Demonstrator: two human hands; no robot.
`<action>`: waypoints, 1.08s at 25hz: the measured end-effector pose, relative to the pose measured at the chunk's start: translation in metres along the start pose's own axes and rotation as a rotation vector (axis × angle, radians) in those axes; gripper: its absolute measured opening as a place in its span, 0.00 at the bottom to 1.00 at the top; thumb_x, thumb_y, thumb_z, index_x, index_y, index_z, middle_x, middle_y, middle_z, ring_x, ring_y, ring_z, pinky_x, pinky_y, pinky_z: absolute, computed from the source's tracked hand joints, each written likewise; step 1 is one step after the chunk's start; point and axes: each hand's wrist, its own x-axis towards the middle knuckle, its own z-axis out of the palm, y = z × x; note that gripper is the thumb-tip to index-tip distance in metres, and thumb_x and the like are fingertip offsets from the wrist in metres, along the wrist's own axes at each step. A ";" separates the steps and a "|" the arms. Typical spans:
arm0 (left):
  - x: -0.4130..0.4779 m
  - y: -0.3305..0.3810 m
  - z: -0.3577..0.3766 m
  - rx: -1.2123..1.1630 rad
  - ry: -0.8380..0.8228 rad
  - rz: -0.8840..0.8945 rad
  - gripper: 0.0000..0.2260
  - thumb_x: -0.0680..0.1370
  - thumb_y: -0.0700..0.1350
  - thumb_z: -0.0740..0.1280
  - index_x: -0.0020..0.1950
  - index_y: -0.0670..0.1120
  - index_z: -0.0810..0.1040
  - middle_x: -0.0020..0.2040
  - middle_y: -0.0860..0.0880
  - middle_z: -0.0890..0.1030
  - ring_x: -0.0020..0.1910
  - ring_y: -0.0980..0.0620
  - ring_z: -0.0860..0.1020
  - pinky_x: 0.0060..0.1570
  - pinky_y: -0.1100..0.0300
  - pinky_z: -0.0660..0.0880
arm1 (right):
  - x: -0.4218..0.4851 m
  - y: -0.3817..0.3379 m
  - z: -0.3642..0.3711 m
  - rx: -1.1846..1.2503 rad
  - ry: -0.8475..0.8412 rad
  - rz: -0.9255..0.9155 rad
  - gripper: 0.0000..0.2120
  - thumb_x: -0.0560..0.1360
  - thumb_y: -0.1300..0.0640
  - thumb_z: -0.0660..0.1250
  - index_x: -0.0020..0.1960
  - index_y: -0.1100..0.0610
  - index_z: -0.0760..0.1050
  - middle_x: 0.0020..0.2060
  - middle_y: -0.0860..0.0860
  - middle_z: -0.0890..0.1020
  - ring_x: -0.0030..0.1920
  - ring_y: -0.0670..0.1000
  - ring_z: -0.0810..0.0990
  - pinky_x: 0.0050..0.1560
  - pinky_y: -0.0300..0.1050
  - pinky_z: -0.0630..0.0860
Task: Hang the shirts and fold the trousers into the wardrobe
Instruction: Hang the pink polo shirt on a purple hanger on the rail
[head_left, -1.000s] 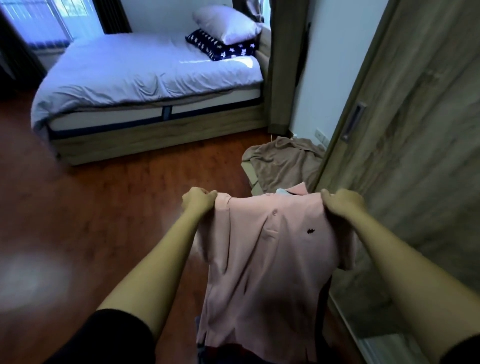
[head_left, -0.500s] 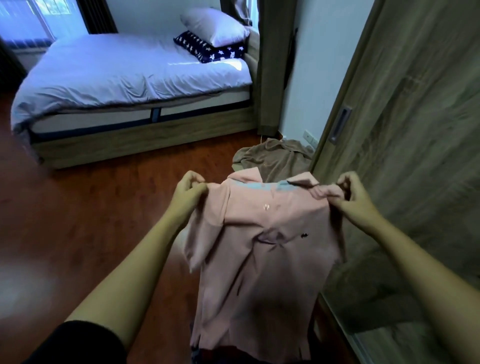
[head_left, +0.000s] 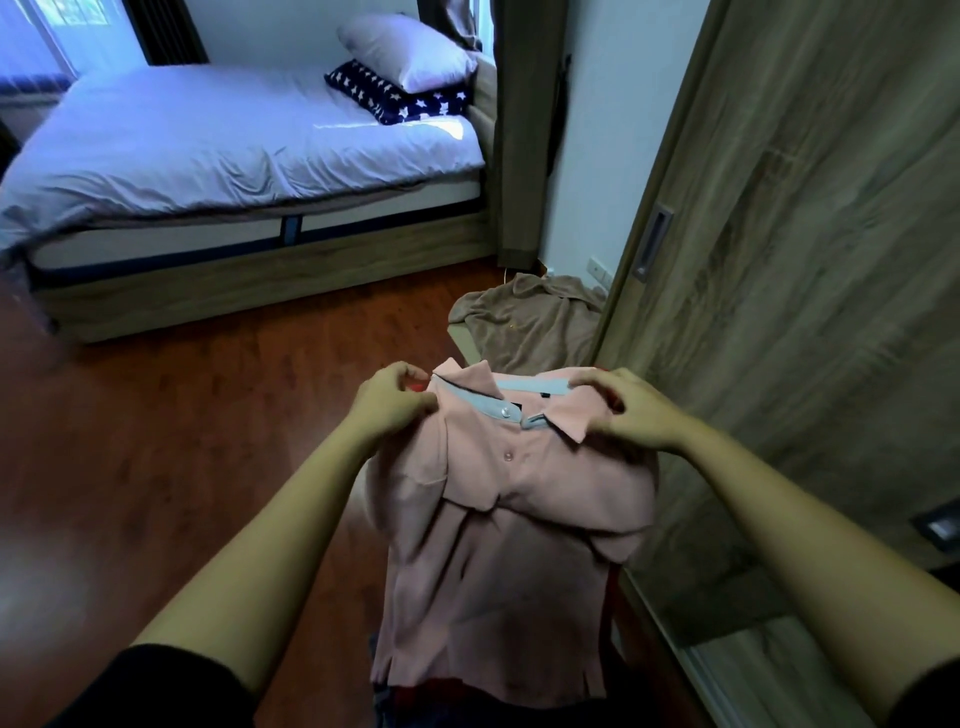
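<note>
A pink polo shirt (head_left: 498, 561) with a pale blue collar lining hangs in front of me, its front toward me and its hem low in the view. My left hand (head_left: 389, 402) grips its left shoulder beside the collar. My right hand (head_left: 631, 410) pinches the right collar and shoulder. A bit of red shows behind the collar at each hand; I cannot tell what it is. Brown clothing (head_left: 530, 325) lies crumpled on the floor beyond the shirt. The wooden wardrobe door (head_left: 810, 270) with a recessed handle (head_left: 652, 241) stands at the right.
A bed (head_left: 234, 156) with pale bedding, a white pillow and a star-patterned pillow fills the back left. Wooden floor (head_left: 182, 441) spreads between the bed and me. The door's track (head_left: 727, 680) runs along the floor at the lower right. Dark fabric shows below the shirt's hem.
Both hands have moved inward from the outer shoulders toward the collar. The shirt's shoulders and sleeves have folded down, and the collar now stands open showing its blue lining.
</note>
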 end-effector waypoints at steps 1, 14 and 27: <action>-0.002 0.003 0.003 0.041 0.027 0.038 0.11 0.67 0.45 0.71 0.47 0.53 0.76 0.39 0.50 0.80 0.42 0.50 0.77 0.41 0.60 0.70 | 0.003 -0.004 0.003 0.011 0.033 0.025 0.26 0.65 0.41 0.66 0.61 0.48 0.74 0.53 0.55 0.73 0.56 0.53 0.73 0.55 0.38 0.65; -0.009 -0.014 0.041 0.785 0.329 1.178 0.06 0.74 0.39 0.63 0.42 0.41 0.79 0.39 0.44 0.78 0.40 0.45 0.71 0.35 0.55 0.70 | 0.016 -0.029 0.009 -0.346 0.238 0.167 0.14 0.74 0.49 0.66 0.53 0.58 0.76 0.55 0.58 0.79 0.57 0.59 0.76 0.52 0.47 0.70; 0.013 0.041 0.031 0.451 0.035 0.023 0.15 0.73 0.43 0.67 0.58 0.40 0.75 0.57 0.38 0.77 0.56 0.38 0.76 0.48 0.55 0.71 | 0.009 -0.040 0.007 -0.209 0.210 0.234 0.12 0.70 0.64 0.61 0.46 0.51 0.80 0.55 0.57 0.79 0.57 0.60 0.77 0.54 0.45 0.72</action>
